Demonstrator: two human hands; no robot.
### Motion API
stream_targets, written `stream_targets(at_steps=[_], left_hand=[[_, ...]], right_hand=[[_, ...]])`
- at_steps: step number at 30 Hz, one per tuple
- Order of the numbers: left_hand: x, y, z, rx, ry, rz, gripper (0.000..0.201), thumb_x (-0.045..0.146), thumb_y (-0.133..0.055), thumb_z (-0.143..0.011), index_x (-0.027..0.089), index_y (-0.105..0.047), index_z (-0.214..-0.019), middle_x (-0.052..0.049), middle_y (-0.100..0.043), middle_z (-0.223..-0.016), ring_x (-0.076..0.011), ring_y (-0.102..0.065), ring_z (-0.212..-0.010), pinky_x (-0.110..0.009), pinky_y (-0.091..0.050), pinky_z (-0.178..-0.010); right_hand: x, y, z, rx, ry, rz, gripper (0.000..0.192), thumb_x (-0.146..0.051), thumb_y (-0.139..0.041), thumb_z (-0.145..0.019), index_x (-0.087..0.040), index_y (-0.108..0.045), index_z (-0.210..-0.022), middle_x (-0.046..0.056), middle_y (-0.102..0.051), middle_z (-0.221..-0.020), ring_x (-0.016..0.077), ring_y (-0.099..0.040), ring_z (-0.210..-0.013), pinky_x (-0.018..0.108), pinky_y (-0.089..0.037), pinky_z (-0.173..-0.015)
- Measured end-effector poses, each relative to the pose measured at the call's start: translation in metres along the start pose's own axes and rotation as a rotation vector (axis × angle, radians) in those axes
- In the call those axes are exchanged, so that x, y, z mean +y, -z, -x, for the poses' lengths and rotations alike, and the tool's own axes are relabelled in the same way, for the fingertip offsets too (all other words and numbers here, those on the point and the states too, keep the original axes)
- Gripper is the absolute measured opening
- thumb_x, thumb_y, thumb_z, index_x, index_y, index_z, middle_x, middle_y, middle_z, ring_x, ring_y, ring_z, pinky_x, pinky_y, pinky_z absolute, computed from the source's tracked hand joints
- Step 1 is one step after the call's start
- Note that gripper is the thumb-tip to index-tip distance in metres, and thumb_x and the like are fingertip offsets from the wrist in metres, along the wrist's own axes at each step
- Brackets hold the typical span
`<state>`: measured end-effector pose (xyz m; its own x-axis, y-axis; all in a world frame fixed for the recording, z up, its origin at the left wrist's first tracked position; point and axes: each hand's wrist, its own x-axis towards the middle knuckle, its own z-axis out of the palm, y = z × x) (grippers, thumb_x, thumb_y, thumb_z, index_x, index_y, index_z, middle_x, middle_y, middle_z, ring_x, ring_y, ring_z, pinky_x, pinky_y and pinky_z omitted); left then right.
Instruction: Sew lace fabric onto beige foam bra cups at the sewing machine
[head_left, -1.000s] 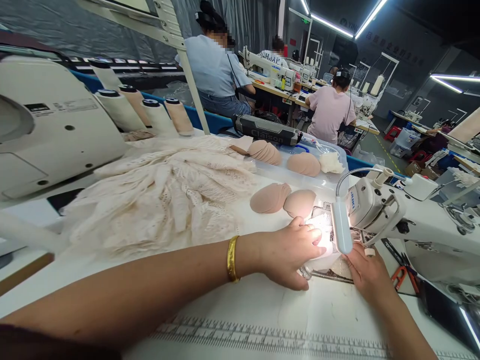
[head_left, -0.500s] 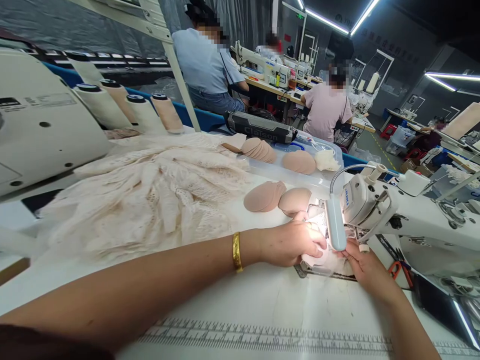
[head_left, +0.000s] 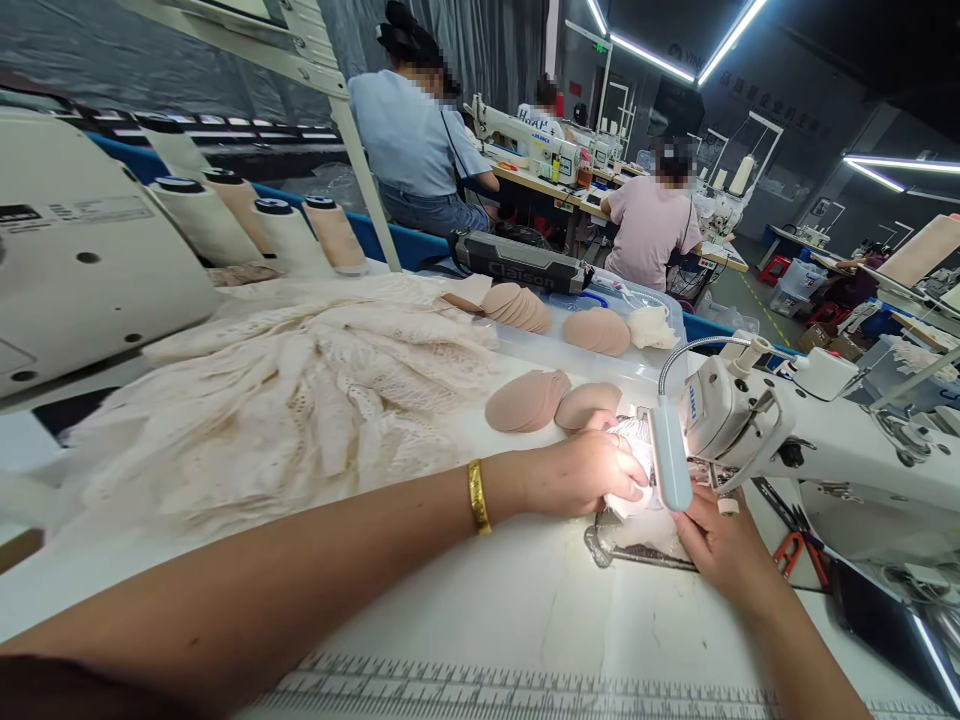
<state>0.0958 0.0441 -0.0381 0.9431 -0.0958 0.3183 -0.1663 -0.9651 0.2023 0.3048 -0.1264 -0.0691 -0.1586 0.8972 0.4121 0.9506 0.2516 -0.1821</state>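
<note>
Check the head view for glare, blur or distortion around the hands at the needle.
Head view: the machine's lamp blows out the white fabric piece under the left hand; the right hand is dimmer but readable; the lace pile is evenly lit; wide-angle bending at the edges stretches the left forearm and the table ruler; no notable motion blur.

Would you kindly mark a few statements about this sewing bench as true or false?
1. The left hand presses white fabric beside the sewing machine. True.
2. A gold bangle sits on the left wrist. True.
3. The right hand grips the orange-handled scissors. False: it rests on the fabric by the needle; the scissors lie apart on the table.
4. Two beige bra cups lie on the table beyond the left hand. True.
5. The thread cones are bright blue. False: they are cream and tan.
</note>
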Motion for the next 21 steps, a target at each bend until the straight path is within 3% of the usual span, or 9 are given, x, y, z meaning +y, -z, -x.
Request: stream_targets(at_steps=[14, 21], left_hand=[[-0.003, -0.012, 0.001, 0.067, -0.007, -0.036, 0.03, -0.008, -0.056, -0.066, 0.019, -0.061, -0.077, 0.0, -0.073, -0.093, -0.0192, -0.061, -0.089, -0.04, -0.028, -0.089], [0.0, -0.009, 0.0, 0.083, 0.004, -0.037, 0.032, -0.009, -0.055, -0.066, 0.019, -0.062, -0.078, 0.0, -0.072, -0.098, -0.0192, -0.061, -0.095, -0.039, -0.028, -0.09]], right_hand=[[0.001, 0.001, 0.004, -0.01, -0.024, 0.017, 0.03, -0.024, -0.045, -0.103, -0.028, -0.068, -0.123, 0.004, -0.073, -0.123, 0.0262, -0.066, -0.109, 0.047, -0.05, -0.097], [-0.003, 0.003, 0.005, 0.127, -0.135, -0.028, 0.024, -0.028, -0.046, -0.103, -0.024, -0.066, -0.116, 0.011, -0.073, -0.114, 0.0278, -0.066, -0.109, 0.046, -0.057, -0.092]])
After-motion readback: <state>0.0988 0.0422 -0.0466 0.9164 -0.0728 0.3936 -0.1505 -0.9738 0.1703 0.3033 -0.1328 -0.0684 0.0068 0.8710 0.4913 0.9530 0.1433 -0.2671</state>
